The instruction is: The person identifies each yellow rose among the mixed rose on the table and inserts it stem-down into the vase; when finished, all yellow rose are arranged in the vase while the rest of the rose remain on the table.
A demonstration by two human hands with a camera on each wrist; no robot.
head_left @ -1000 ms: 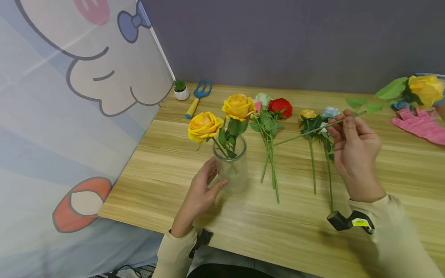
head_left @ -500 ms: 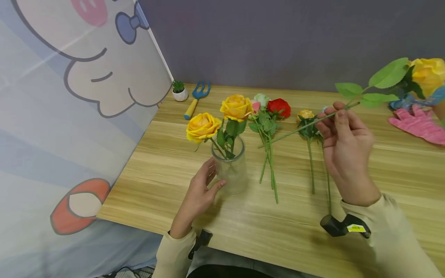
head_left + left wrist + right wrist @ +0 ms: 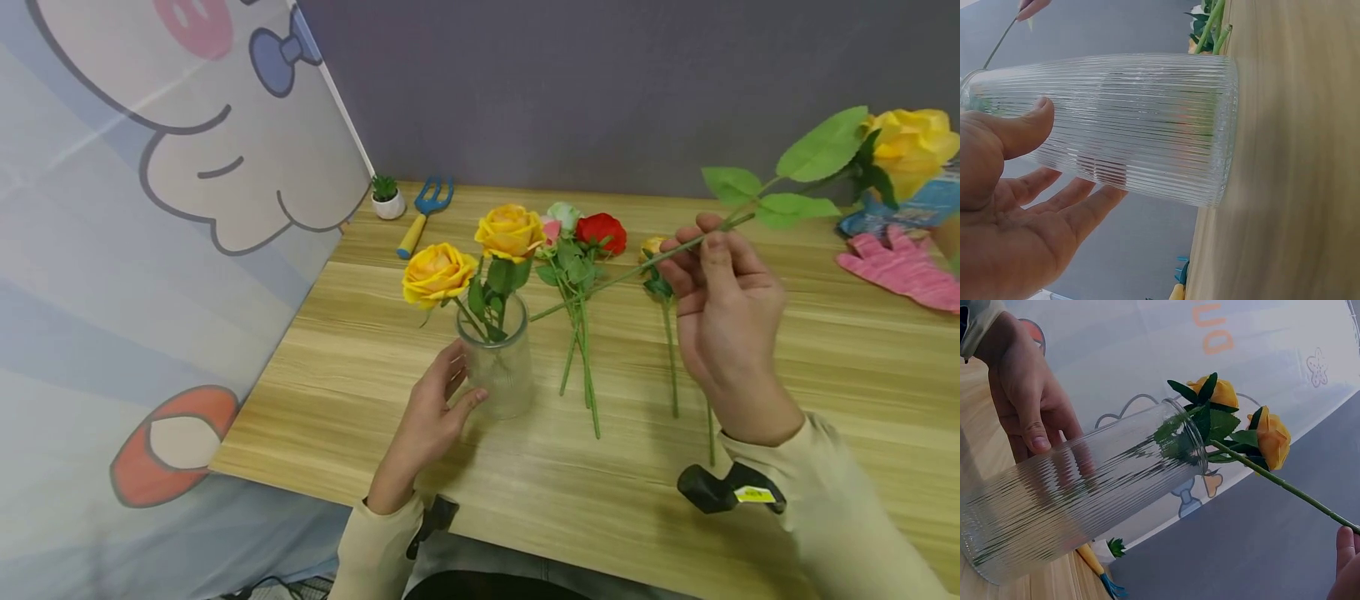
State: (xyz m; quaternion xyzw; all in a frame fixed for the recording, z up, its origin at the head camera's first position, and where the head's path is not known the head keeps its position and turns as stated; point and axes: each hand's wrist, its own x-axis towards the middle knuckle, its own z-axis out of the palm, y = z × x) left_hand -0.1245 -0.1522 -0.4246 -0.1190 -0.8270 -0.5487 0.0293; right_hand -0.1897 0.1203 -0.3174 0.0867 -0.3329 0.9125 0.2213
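A ribbed clear glass vase (image 3: 504, 383) stands upright on the table. Two yellow roses (image 3: 438, 275) lean out of its mouth, their stems inside. My left hand (image 3: 429, 425) holds the vase from the left, thumb on the near side and fingers reaching behind, as the left wrist view shows on the glass (image 3: 1135, 125). Between thumb and fingertips, my right hand (image 3: 733, 329) pinches the stem of a third yellow rose (image 3: 909, 150). That rose's head points up to the right; its lower stem end (image 3: 543, 315) slants down close to the vase rim.
Right of the vase lie a red rose (image 3: 602, 234) and paler flowers with crossed stems. Another small yellow flower (image 3: 651, 247) lies partly behind my right hand. A blue and yellow hand fork (image 3: 424, 215), a potted succulent (image 3: 386, 197) and a pink glove (image 3: 903, 268) sit further back.
My right hand has moved left with the yellow rose, bringing the stem end toward the vase rim while the flower head has risen. My left hand and the vase have stayed put.
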